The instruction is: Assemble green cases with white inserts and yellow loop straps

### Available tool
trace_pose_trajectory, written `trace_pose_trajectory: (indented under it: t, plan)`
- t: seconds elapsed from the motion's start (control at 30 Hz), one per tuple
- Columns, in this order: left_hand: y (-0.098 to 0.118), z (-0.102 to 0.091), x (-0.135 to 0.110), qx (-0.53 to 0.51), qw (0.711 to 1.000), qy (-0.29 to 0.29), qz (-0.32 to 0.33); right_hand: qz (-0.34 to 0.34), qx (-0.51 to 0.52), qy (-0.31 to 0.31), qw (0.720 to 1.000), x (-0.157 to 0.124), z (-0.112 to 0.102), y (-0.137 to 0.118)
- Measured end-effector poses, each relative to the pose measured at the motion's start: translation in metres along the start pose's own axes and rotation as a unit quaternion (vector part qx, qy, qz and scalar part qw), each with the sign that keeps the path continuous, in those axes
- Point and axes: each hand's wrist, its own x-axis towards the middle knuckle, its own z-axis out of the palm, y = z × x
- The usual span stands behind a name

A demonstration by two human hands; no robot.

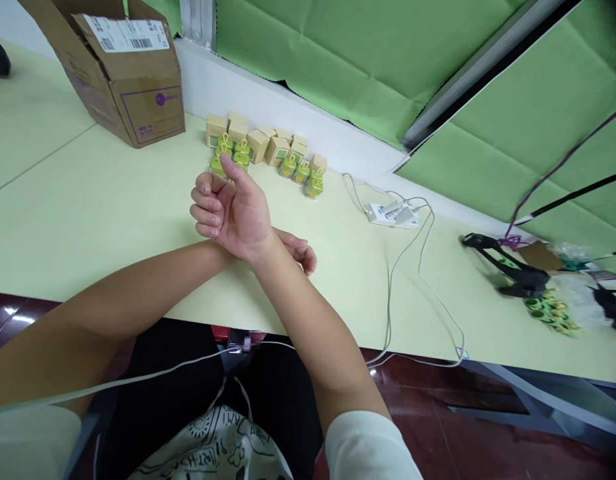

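My forearms cross above the table point(138, 233), the right one over the left. My right hand point(238, 210) is turned palm up, its thumb spread away and its fingers loosely bent, with nothing in it. Part of my left hand point(302, 253) shows past the right wrist; its fingers are slightly curled and apart, and no object is visible in them. Beyond the hands, green-and-yellow items with loops point(241, 153) stand in clear packs, partly covered by my right thumb. More such items point(301, 172) stand to their right. Several small tan cardboard boxes point(259, 145) line up behind them.
An opened cardboard carton point(148, 110) stands at the back left. A white power strip point(393, 215) with trailing cables lies right of centre. At the far right are a black stand-like object point(518, 273) and a heap of green pieces point(551, 312). Green cloth panels point(358, 60) hang behind.
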Motion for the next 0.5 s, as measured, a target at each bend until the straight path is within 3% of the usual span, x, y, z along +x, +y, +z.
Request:
trace_pose_trajectory:
  t: [0.1, 0.2, 0.27, 0.37, 0.43, 0.5]
  plan:
    - [-0.001, -0.005, 0.000, 0.026, 0.998, -0.029, -0.049, 0.007, 0.016, 0.011, 1.000, 0.003, -0.001, 0.004]
    - [-0.007, -0.013, -0.001, 0.083, 0.994, 0.019, -0.075, 0.016, 0.025, 0.015, 0.999, 0.005, -0.004, 0.007]
    - [-0.011, -0.017, 0.000, 0.076, 0.995, 0.047, -0.054, 0.021, 0.031, 0.010, 0.999, 0.006, -0.006, 0.008]
    - [-0.016, -0.018, 0.004, 0.030, 0.999, -0.005, -0.015, 0.024, 0.032, -0.007, 0.999, 0.005, -0.007, 0.007]
    - [-0.016, -0.017, 0.004, 0.043, 0.997, -0.045, -0.038, 0.018, 0.031, -0.020, 0.999, 0.003, -0.005, 0.008]
    - [-0.015, -0.016, 0.001, 0.091, 0.994, -0.026, -0.047, 0.016, 0.026, -0.023, 0.999, 0.002, -0.003, 0.008]
